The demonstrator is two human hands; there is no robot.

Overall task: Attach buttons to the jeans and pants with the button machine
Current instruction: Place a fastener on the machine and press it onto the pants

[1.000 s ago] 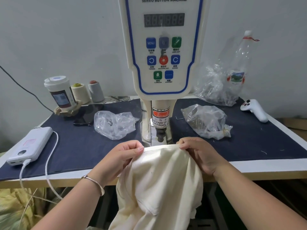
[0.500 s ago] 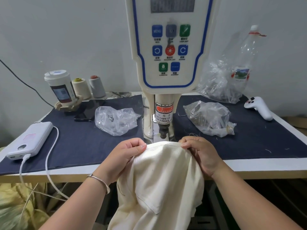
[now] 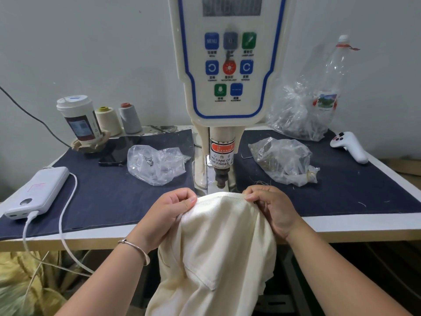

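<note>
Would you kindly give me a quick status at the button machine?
Left hand and right hand pinch the cream pants waistband. Edge sits just short of the machine's punch. Nothing blocks the punch.

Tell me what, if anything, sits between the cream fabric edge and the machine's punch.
Nothing visible blocks it. The left hand and right hand pinch the fabric edge just in front of the punch. The plastic bags lie off to either side.
</note>
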